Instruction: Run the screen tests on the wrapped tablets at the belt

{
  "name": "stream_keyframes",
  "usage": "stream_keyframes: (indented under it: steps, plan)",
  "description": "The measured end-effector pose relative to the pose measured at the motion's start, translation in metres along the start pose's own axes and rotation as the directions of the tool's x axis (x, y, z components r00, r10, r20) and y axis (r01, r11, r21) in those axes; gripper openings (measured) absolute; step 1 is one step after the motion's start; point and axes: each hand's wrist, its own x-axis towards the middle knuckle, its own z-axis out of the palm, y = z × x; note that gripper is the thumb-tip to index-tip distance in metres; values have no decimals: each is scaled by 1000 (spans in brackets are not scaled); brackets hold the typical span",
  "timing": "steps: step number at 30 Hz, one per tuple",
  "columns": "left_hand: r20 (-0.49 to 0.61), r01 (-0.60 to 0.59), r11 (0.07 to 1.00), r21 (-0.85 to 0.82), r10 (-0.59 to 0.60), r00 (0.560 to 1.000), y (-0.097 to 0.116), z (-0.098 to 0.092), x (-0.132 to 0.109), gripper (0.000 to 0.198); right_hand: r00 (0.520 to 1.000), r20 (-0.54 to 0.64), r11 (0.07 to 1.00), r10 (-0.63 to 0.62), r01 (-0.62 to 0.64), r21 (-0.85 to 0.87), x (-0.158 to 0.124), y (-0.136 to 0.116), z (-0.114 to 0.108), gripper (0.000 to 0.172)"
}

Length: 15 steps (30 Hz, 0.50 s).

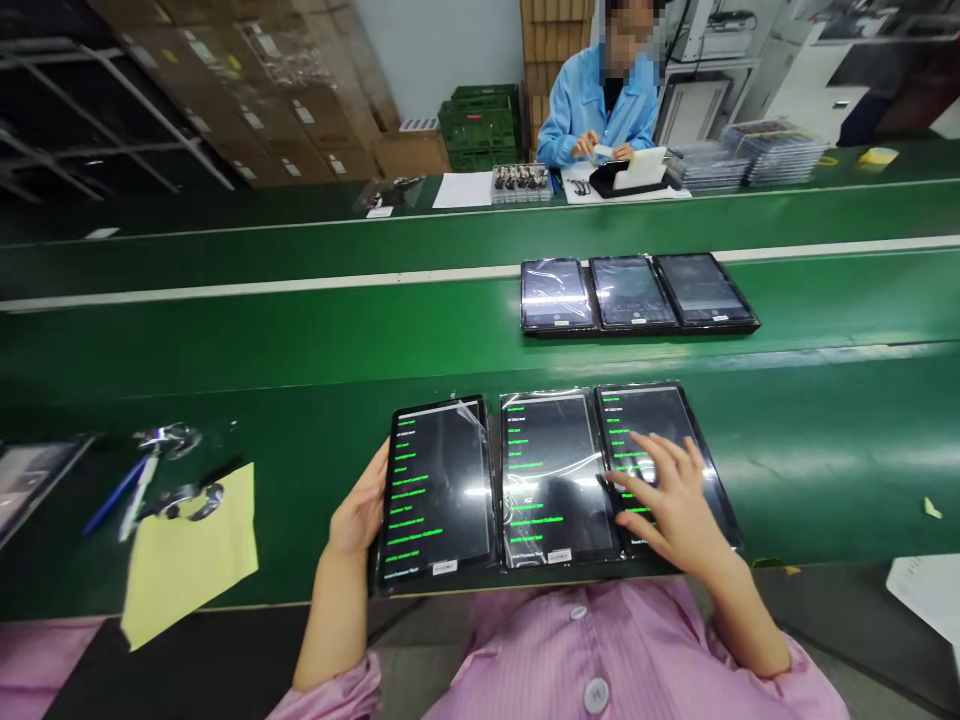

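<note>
Three black tablets lie side by side at the near edge of the green bench, their screens showing lists of green text. My left hand (360, 512) grips the left edge of the left tablet (439, 485), whose clear film is peeling at the top right corner. My right hand (667, 495) lies open on the right tablet (656, 420), fingers spread and touching its screen. The middle tablet (555, 470) sits between them, untouched.
Three more tablets (634, 292) rest in a row on the green conveyor belt (300, 330) beyond. A yellow sheet (191, 555), pens and tape rolls (176, 495) lie at the left. A person in a blue coat (600, 100) works across the line, beside stacked trays (772, 150).
</note>
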Motion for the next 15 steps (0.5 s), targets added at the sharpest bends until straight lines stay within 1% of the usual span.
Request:
stream_keyframes:
  steps: [3, 5, 7, 10, 12, 15]
  plan:
    - [29, -25, 1000, 16, 24, 999, -3, -3, -2, 89, 988, 46, 989, -150, 150, 13, 19, -30, 11, 54]
    - [41, -27, 999, 24, 26, 999, -5, -5, -4, 97, 981, 72, 984, -179, 179, 11, 26, -42, 18, 56]
    - [57, -20, 999, 26, 19, 998, -7, -8, -6, 105, 983, 70, 985, -173, 172, 12, 25, -42, 19, 55]
    - [88, -37, 999, 39, 33, 996, -11, -10, -9, 115, 993, -1, 992, -122, 122, 17, 13, -22, 9, 58]
    - [90, -66, 994, 85, 59, 994, -12, -11, -10, 121, 996, -86, 999, -33, 34, 9, 0, -3, -2, 56]
    - [101, -64, 986, 155, 49, 994, -12, -11, -9, 126, 973, -199, 992, 121, -128, -20, -23, 26, -17, 51]
